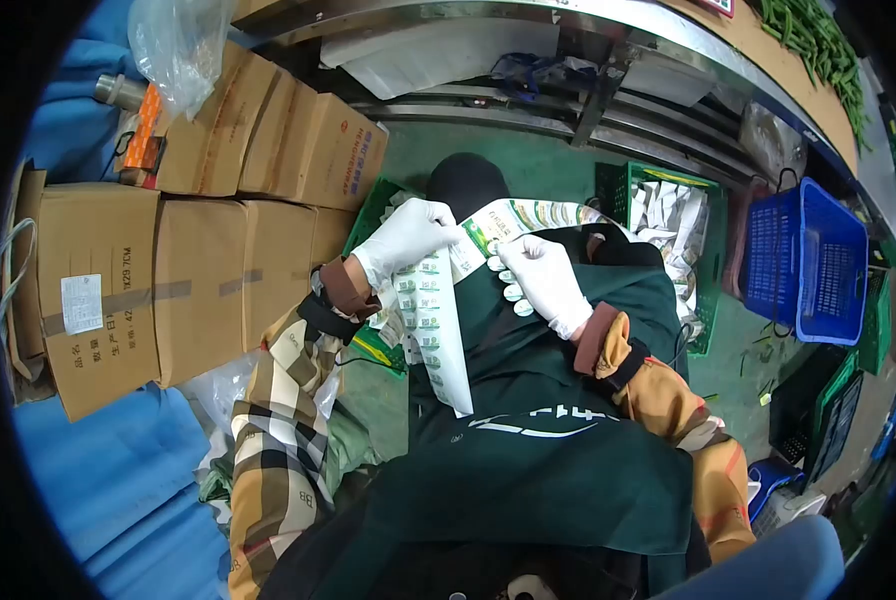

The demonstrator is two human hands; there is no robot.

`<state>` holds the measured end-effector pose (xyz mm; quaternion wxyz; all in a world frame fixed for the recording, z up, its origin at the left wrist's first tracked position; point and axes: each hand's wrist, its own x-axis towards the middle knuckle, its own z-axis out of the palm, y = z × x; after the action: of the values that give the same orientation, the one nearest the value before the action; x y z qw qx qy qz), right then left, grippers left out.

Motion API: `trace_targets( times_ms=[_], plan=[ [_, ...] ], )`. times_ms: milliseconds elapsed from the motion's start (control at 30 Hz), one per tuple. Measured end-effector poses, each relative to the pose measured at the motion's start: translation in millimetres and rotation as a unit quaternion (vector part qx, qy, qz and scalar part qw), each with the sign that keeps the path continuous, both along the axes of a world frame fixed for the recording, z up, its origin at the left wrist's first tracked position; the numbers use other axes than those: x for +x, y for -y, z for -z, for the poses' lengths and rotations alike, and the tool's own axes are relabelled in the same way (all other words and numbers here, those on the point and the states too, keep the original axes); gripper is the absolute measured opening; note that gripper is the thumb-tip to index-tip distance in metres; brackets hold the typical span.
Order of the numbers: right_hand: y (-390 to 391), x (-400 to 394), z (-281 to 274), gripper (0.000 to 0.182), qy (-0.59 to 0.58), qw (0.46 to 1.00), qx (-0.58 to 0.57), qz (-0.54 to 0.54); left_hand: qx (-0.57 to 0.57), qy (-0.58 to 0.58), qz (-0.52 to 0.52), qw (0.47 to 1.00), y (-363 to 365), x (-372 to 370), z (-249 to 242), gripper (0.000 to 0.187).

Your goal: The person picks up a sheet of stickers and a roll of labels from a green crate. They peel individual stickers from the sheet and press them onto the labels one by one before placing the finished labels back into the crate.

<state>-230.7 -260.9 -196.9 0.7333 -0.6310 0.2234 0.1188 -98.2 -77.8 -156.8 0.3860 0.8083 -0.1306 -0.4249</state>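
My left hand (410, 242), in a white glove, is closed on a sheet of printed labels (438, 335) that hangs down over my lap. My right hand (548, 285), also gloved, has its fingers pinched at a row of small round stickers (513, 293). Between both hands lies a white and green printed label strip (483, 232), which runs off to the right across my knees. A dark green apron (558, 470) covers my lap. The exact contact of the right fingertips with the strip is partly hidden.
Stacked cardboard boxes (203, 285) stand on the left. A green crate (713, 270) full of cut label strips sits by my right knee, with a blue basket (803, 262) beyond it. A metal-framed table (658, 40) with green vegetables (813, 45) spans the front.
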Motion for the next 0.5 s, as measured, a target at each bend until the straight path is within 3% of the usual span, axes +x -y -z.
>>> trace_targets(
  times_ms=[300,400,500],
  plan=[
    [-21,11,15,0.025,0.019,0.999,-0.047,-0.013,-0.013,0.022,-0.012,1.0,-5,-2,5,0.013],
    [-22,13,12,0.029,0.02,0.991,-0.13,-0.035,-0.015,0.023,-0.016,0.999,-6,-2,7,0.016],
    [-22,16,4,0.037,0.012,0.953,-0.287,-0.093,-0.024,0.031,-0.006,0.999,-5,-3,5,0.016]
  ],
)
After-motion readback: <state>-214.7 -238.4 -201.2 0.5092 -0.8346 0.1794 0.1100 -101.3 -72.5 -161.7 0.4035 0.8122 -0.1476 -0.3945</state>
